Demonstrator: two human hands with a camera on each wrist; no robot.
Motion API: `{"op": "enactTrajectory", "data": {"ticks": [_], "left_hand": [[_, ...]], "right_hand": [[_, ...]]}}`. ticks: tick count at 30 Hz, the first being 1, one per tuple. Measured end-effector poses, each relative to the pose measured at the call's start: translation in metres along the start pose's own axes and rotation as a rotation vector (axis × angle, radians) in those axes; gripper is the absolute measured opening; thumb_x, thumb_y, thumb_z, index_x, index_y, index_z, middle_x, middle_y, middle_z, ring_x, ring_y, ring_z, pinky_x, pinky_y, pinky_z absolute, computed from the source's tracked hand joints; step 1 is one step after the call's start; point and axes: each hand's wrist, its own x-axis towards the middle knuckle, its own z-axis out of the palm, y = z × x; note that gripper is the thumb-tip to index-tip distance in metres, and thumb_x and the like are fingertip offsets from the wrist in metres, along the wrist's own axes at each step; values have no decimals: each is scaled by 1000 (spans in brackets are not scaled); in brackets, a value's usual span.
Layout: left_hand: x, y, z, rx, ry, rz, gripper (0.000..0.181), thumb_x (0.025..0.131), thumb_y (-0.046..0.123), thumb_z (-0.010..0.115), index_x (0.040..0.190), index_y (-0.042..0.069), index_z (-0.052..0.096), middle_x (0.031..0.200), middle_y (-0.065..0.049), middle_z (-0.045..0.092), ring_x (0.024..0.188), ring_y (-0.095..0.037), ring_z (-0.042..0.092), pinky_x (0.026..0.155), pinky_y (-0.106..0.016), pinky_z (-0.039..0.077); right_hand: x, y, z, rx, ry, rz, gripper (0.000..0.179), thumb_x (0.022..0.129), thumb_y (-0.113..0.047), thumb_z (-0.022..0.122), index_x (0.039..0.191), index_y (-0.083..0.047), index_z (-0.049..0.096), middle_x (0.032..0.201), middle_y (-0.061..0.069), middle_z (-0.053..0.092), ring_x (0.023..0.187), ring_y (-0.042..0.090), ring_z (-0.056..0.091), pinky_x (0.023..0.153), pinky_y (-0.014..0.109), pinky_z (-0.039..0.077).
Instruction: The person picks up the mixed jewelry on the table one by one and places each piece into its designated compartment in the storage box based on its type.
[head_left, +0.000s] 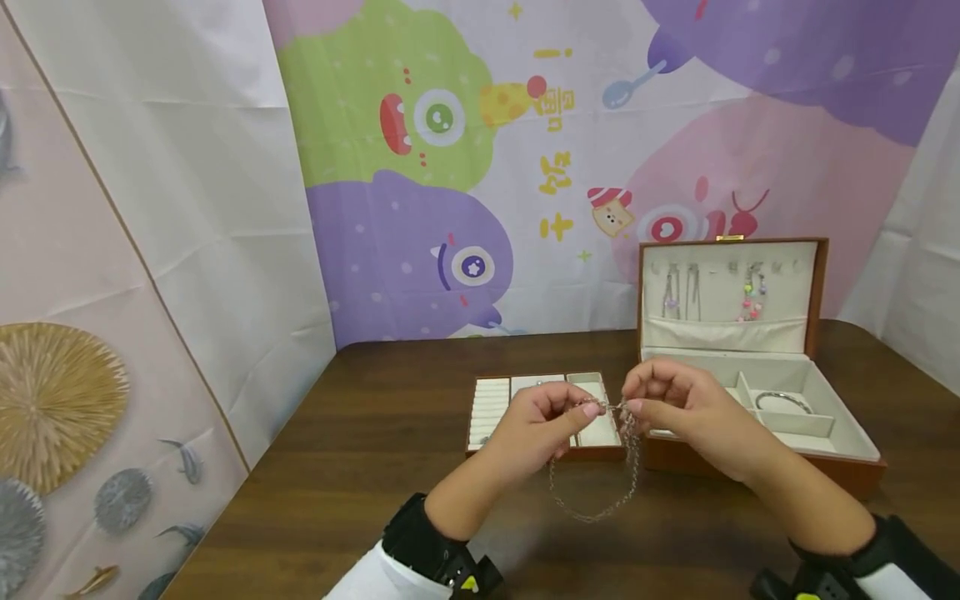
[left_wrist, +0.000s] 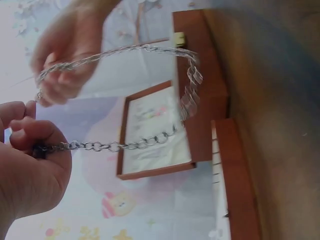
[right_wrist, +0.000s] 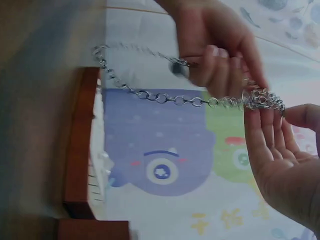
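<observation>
Both hands hold a silver chain-link necklace point(head_left: 590, 518) up over the front of the table, and its lower part hangs in a loop between them. My left hand point(head_left: 536, 423) pinches one end between thumb and fingers. My right hand point(head_left: 692, 408) pinches the other end close beside it, the fingertips almost meeting. In the right wrist view, links point(right_wrist: 263, 99) are bunched along the right fingers near the thumb tip. A small dark round piece point(right_wrist: 178, 68) shows by the left hand on the chain. The left wrist view shows large round links point(left_wrist: 114, 146) running from the left fingers.
Behind the hands lies a shallow jewelry tray point(head_left: 491, 404) with ring rolls. At right stands an open brown jewelry box point(head_left: 675, 457), a bangle point(head_left: 782, 395) in one compartment. Silver chains point(head_left: 671, 292) and a colorful beaded piece point(head_left: 750, 298) hang inside its lid. A cartoon curtain point(head_left: 420, 250) hangs behind.
</observation>
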Motion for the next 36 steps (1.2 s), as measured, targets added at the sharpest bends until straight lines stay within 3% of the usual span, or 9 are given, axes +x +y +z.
{"op": "enactTrajectory", "data": {"ticks": [3,6,12,17,23,28,32,36], "left_hand": [[-1,7,-5,-31,39,36,20,98,9,58,98,-11,63,62,3,43,50,-9,38,47,-21,34],[-2,12,-8,-70,57,77,19,98,6,57,97,-12,61,60,3,41,50,-9,36,47,-22,32],[-4,20,-9,-87,66,113,17,98,5,56,99,-12,60,59,3,40,49,-8,34,46,-21,29],[-8,26,-9,-75,86,143,17,97,4,57,99,-12,61,59,3,41,49,-8,36,47,-22,30],[-11,30,-10,-94,104,169,18,97,5,57,99,-12,61,60,3,43,50,-9,38,48,-21,33],[-12,34,-12,-115,126,202,19,97,6,58,99,-13,60,64,4,47,51,-9,39,48,-20,35],[-12,37,-17,-119,150,222,18,97,4,57,100,-13,61,63,3,46,50,-10,39,47,-21,35],[-12,37,-23,-84,156,182,18,97,4,58,100,-14,61,64,2,47,50,-10,41,47,-22,37]], "right_hand": [[1,7,2,166,-135,13,14,99,4,48,109,-1,56,91,4,61,80,15,62,73,35,56],[1,14,5,240,-248,25,18,99,6,45,112,0,56,95,9,62,80,21,64,74,39,56],[0,21,13,68,-268,21,16,97,3,54,112,2,57,98,16,62,80,28,63,74,40,55],[0,27,19,-64,-240,21,19,94,-1,61,112,0,59,102,15,63,89,23,63,77,35,55],[-1,37,30,-185,-348,-24,20,94,-9,65,114,-8,64,109,9,66,97,17,63,82,32,54],[-2,42,33,-221,-438,-111,11,93,-7,66,99,-16,69,91,2,69,80,9,62,69,29,55],[-1,39,27,-210,-451,-88,10,93,-8,66,96,-16,70,85,2,70,76,8,62,65,29,55],[-1,28,16,-217,-397,-38,10,93,-9,66,98,-15,72,85,5,70,72,10,63,59,31,55]]}}
